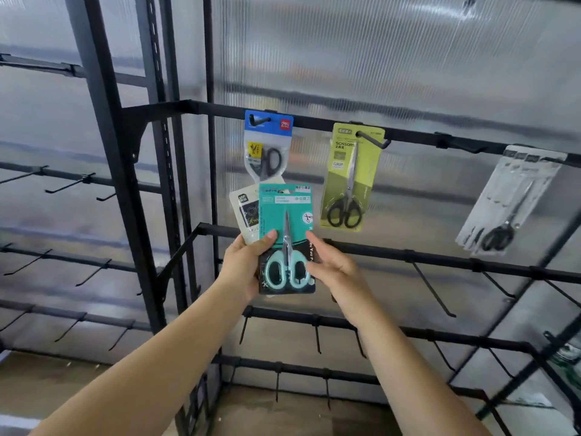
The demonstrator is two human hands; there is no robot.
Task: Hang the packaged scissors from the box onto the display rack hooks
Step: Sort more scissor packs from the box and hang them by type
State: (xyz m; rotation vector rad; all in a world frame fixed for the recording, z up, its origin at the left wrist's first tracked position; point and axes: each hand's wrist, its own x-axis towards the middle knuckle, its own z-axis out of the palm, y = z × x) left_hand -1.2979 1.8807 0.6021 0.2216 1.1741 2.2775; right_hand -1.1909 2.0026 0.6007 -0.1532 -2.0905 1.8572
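Teal scissors pack (pixel 285 237) between both hands

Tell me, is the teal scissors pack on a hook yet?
Not yet. The teal scissors pack is off the rack, held by the left hand, right hand at its edge.

I see a black metal display rack (pixel 314 121) filling the frame, its crossbars lined with hooks. On the top bar, centre frame, a blue-topped scissors pack (pixel 267 143) hangs beside a yellow-green scissors pack (pixel 350 177). At the right edge a bunch of grey scissors packs (pixel 509 199) hangs from another hook.
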